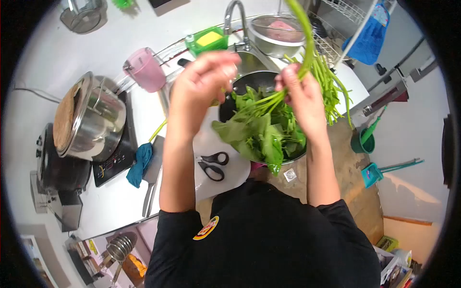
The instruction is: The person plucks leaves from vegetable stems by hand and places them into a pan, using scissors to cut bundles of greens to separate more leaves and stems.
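Note:
My right hand point(303, 93) is closed around the stems of a bunch of leafy greens point(265, 122). Their leaves droop over a dark pan point(225, 113), where more greens lie. A thick green stalk point(307, 41) rises above that hand, and several long stems point(331, 89) lie behind it. My left hand point(204, 79) is raised left of the pan, fingers bent and apart, slightly blurred. A greenish bit shows just below its fingers; I cannot tell whether they touch it. Black-handled scissors point(213, 165) lie on the counter below my left hand.
Behind the pan are a faucet point(235, 21), a green holder with a yellow sponge point(210, 38) and a bowl under a mesh strainer point(278, 36). A pink pitcher point(146, 72), a steel pot point(103, 120) and a knife point(150, 192) stand or lie at left.

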### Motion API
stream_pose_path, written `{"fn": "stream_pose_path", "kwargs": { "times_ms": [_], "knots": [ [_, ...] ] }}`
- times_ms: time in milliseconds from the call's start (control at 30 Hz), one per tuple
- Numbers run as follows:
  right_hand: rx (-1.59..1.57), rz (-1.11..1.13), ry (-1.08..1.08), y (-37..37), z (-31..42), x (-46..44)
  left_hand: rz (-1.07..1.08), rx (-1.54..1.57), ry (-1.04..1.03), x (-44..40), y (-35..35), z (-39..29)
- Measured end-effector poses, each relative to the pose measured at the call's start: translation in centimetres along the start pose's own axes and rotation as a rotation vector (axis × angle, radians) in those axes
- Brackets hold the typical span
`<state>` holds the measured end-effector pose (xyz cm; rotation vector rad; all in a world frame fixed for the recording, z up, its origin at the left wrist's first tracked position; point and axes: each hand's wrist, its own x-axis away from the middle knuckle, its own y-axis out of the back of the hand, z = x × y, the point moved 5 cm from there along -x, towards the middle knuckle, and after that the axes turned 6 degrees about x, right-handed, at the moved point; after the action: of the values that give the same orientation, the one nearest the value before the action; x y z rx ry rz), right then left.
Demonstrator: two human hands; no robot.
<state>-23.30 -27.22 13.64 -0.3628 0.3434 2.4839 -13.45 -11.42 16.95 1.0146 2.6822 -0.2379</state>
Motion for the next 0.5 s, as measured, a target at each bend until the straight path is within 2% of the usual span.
{"fn": "stream_pose_path", "kwargs": {
  "times_ms": [33, 67, 100, 167, 367, 500],
  "knots": [
    [-0.038, -0.049, 0.007, 1.8, -0.2, 0.0, 0.097, -0.058, 0.082, 0.3, -1.1, 1.6],
    [-0.083, -0.051, -0.075, 3.4, -1.1, 0.0, 0.170, -0.124, 0.079, 0.7, -2.0, 3.5],
    [-0.015, -0.088, -0.062, 4.7, -1.2, 0.4, 0.229, -0.033, 0.192, 1.2, -3.4, 4.7],
    [0.045, -0.132, -0.137, 6.6, -1.5, 1.2, 0.212, -0.035, 0.273, 2.0, -5.7, 6.2],
    [0.168, -0.253, -0.069, 9.4, -0.9, 3.3, 0.328, -0.276, 0.125, 2.1, -9.9, 8.1],
    [0.141, -0.259, -0.008, 10.1, -1.1, 4.1, 0.401, -0.266, 0.091, 2.1, -11.8, 8.1]
  ]
}}
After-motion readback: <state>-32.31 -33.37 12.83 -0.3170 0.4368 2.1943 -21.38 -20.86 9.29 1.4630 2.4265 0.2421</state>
